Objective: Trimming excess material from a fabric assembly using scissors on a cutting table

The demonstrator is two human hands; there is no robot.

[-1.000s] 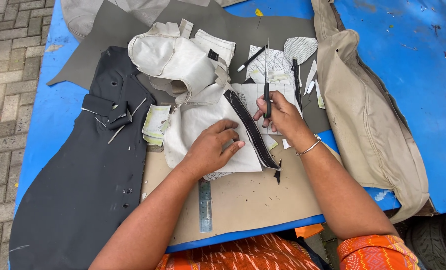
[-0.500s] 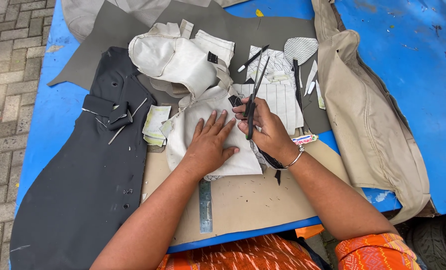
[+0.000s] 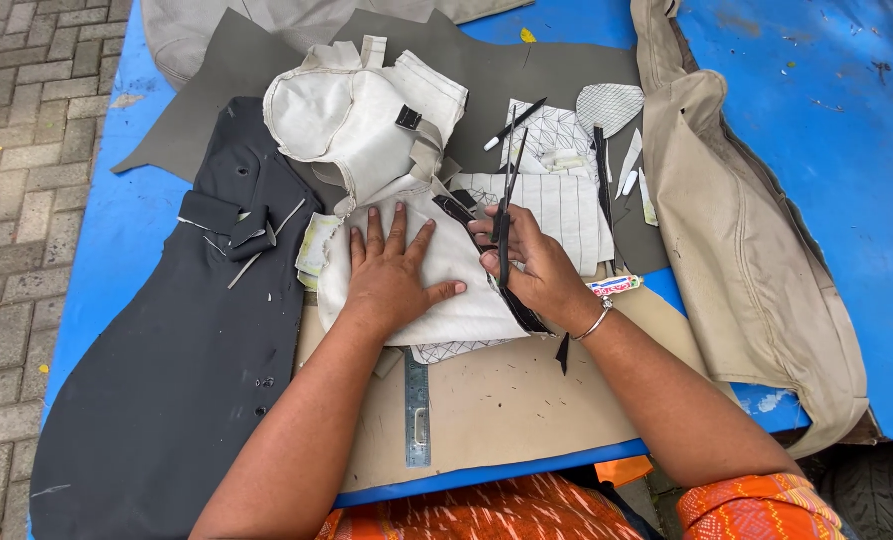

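Cream cloth (image 3: 437, 275) lies under the left hand (image 3: 392, 275), which rests flat on it with fingers spread, gripping nothing. Just beside it, the right hand (image 3: 532, 270) is clenched around black scissors (image 3: 507, 215), blades pointing away from the person over a white quilted sheet (image 3: 562, 205). A black strip (image 3: 512, 300) runs along the cloth's right edge beneath that hand; whether the blades touch it is hard to tell. On the right wrist sits a metal bangle (image 3: 597, 322). Below the hands a steel ruler (image 3: 418, 405) lies on a tan board (image 3: 507, 400). To the left spreads a large black sheet (image 3: 167, 370); beyond the hands sits a bundled cream cover (image 3: 352, 110); a white marker pen (image 3: 513, 125) lies near it. A beige cover (image 3: 742, 250) drapes along the right of the blue tabletop (image 3: 827, 130).
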